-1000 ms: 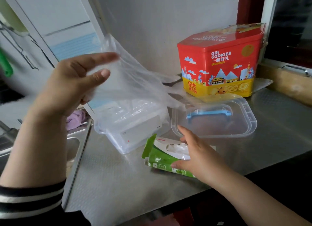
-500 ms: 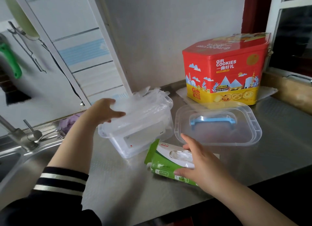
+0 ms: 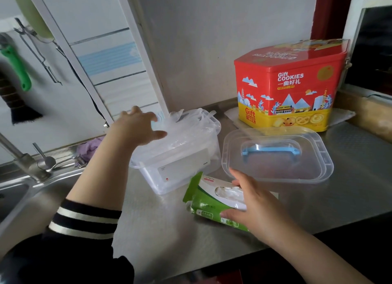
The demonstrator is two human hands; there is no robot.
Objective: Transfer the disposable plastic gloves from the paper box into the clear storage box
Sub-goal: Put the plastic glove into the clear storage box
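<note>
Plastic gloves [image 3: 180,124] are pressed into the clear box [image 3: 176,156] by the left hand [image 3: 137,127], fingers spread; the paper box [image 3: 212,201] is gripped by the right hand [image 3: 252,207].

Gloves [image 3: 182,128] heaped in clear box [image 3: 180,169]; green paper box [image 3: 210,201] beside.

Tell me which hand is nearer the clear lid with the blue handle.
Right. The right hand holds the paper box just in front of the lid; the left hand presses gloves into the storage box, farther left.
</note>
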